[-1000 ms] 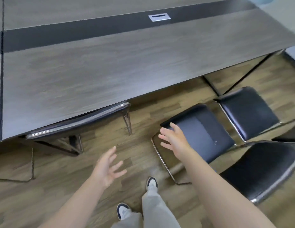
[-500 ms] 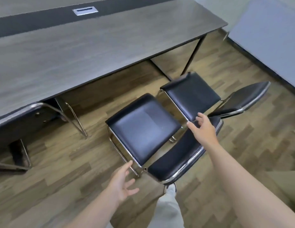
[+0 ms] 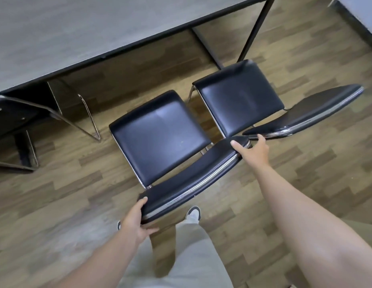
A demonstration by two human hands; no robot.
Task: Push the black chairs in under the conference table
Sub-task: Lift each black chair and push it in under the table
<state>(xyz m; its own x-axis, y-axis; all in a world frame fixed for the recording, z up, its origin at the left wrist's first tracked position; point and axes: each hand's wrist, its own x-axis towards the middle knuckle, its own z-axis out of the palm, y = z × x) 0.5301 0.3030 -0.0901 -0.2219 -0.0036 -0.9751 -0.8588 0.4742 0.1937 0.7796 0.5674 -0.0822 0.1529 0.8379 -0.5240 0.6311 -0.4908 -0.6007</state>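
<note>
A black chair point(image 3: 160, 134) with a chrome frame stands right in front of me, pulled out from the grey wood-grain conference table point(image 3: 81, 32). My left hand point(image 3: 137, 221) grips the left end of its backrest point(image 3: 191, 179). My right hand point(image 3: 251, 150) holds the right end of the same backrest. A second black chair point(image 3: 241, 94) stands to its right, also out from the table, with its backrest point(image 3: 305, 113) toward me. A third black chair point(image 3: 12, 113) sits tucked under the table at the left edge.
A black table leg point(image 3: 255, 28) comes down just behind the second chair. The floor is wood-pattern planks. A dark skirting and a pale wall point(image 3: 365, 21) run along the top right. My legs and a shoe point(image 3: 194, 213) are directly behind the held chair.
The view swung right onto the two pulled-out chairs. Both hands came forward from open air and closed on the two ends of the near chair's backrest.
</note>
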